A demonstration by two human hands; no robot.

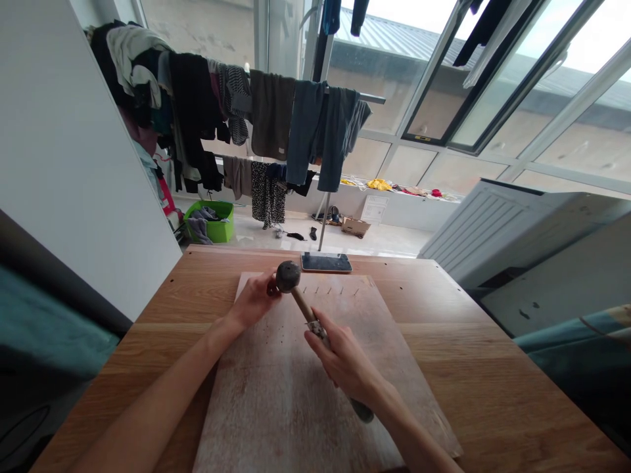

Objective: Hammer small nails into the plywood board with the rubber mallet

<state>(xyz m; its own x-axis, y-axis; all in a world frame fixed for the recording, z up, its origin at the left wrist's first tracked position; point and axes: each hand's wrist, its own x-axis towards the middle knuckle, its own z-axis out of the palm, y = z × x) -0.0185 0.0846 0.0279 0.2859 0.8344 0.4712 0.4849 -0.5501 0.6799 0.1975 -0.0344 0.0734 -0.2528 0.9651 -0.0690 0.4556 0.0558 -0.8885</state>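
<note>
My right hand point(345, 358) is wrapped round the handle of a mallet point(288, 276) with a dark, rounded head. The handle slants up and left, its grip end showing below my hand. Close beside the mallet head, my left hand point(257, 297) has its fingers curled together in a pinch over the board's far left part. Whatever those fingers hold, if anything, is hidden. To the right of the mallet head, a row of several thin nails point(329, 290) stands up from the worn wooden board point(296, 401). Small dark marks dot the board nearer to me.
The board lies on a wooden table point(458, 368). A phone point(326, 262) lies just past its far edge. Beyond the table, clothes point(273, 115) hang on a rack, with a green basket point(219, 223) on the floor. A white ribbed appliance or panel point(486, 226) stands at the right.
</note>
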